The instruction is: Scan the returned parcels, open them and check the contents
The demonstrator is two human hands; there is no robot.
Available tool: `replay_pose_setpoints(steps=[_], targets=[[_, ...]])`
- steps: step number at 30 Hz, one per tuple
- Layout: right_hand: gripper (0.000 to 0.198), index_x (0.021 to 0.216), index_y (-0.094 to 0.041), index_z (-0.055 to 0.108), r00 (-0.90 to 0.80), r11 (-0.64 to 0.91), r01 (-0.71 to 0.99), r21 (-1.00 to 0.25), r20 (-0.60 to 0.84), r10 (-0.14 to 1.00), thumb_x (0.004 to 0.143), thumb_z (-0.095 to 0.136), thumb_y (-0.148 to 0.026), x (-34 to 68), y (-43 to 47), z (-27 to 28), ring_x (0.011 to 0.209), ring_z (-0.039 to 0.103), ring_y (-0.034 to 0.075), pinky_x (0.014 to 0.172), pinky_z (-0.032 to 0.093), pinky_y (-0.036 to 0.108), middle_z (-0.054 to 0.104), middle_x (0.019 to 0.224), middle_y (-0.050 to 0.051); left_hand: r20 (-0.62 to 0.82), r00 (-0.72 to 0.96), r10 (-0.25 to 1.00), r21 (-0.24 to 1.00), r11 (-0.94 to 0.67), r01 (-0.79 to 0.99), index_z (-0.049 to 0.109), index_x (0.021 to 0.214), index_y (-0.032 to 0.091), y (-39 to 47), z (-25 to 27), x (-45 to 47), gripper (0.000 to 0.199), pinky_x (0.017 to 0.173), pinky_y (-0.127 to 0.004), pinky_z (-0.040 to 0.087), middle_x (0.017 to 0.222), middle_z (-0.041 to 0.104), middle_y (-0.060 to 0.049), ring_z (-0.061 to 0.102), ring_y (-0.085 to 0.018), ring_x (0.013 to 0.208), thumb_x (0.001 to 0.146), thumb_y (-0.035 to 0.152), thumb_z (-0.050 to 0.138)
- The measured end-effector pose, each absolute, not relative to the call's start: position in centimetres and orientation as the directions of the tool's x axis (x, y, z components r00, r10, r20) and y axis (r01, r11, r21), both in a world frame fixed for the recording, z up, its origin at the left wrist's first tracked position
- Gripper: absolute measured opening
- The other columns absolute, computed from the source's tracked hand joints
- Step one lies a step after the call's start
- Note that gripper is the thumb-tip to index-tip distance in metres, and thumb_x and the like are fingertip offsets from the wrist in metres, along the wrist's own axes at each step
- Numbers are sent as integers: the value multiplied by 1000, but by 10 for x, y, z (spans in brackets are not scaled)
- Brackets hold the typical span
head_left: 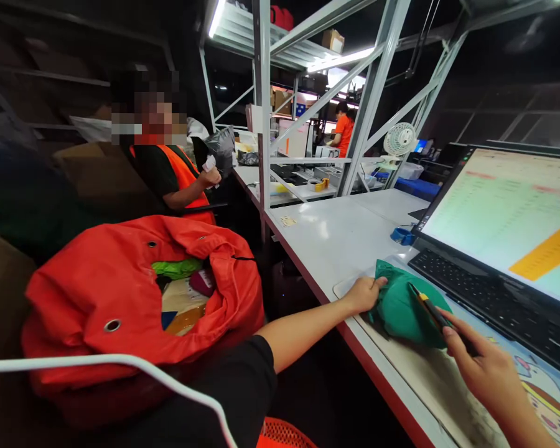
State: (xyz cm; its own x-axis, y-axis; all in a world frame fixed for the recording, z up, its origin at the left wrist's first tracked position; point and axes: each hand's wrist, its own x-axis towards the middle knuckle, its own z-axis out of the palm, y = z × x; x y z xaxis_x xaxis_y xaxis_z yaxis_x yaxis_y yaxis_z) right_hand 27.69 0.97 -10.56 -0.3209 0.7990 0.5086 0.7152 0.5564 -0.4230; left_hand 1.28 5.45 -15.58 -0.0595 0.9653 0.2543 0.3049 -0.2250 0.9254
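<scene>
On the desk edge lies a bulging green plastic parcel bag. My left hand pinches its near left corner, fingers closed on the plastic. Over the bag's right side, my right hand is wrapped round a black and yellow utility knife. The knife's dark tip points up and left across the green plastic; whether it touches the bag I cannot tell. Beneath the bag is a pale desk mat with a cartoon print on its right part.
A black keyboard and a lit monitor stand right of the bag. A blue tape roll sits behind it. Left of the desk is a large open red sack with packages inside. A co-worker in an orange vest is beyond; metal posts rise from the desk.
</scene>
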Motion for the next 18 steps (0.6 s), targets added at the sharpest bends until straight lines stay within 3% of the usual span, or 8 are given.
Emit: replay_pose_setpoints(steps=[6,11,18], targets=[[56,135,-29,74,-319,481,727,-490,378,869,95,54,-63,298,21,-120,59,72,21,52,56,29,78,74,1,272,-33,962,917,-248,313,33,55,23,52,-158,13,69,61,-33,25,54,27,4,32,-14,55,103,73,34],[58,133,-32,76,-340,481,729,-486,352,872,90,58,-66,307,30,-117,75,78,26,63,61,33,83,92,4,278,-36,960,914,-253,316,33,54,24,51,-157,12,72,61,-33,25,53,28,3,32,-14,55,100,79,33],[60,133,-32,76,-337,433,731,-527,272,901,88,58,-67,313,33,-114,64,74,26,57,61,36,82,88,5,272,-43,961,916,-245,317,32,54,24,50,-156,12,71,62,-33,25,53,28,3,32,-15,56,100,79,32]])
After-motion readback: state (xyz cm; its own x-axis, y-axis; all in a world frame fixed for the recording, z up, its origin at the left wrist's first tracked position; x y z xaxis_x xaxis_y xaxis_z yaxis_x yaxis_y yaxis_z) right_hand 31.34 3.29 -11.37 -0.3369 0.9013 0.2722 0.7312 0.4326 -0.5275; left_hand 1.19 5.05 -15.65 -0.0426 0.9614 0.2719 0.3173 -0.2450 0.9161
